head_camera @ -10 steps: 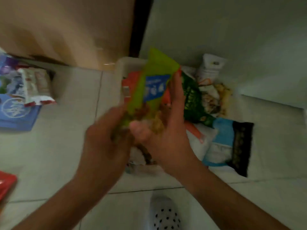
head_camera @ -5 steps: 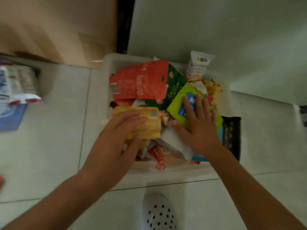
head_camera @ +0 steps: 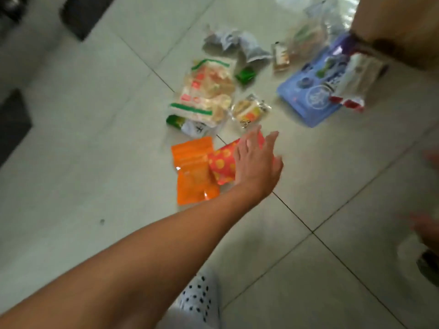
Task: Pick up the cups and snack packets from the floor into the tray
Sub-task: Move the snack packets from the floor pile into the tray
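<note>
- The left hand [head_camera: 257, 162] reaches out flat, its fingers [head_camera: 249, 141] straight and slightly spread, holding nothing.
- The red dotted snack packet [head_camera: 222, 163] lies on the tiled floor [head_camera: 95, 162], under and just left of the fingers; contact cannot be told.
- The orange packet [head_camera: 193, 169] lies farther left, touching the red one.
- The small clear packet [head_camera: 249, 109] lies just beyond the fingertips.
- The right hand [head_camera: 428, 230] is a blur, so the state of its fingers cannot be told.
</note>
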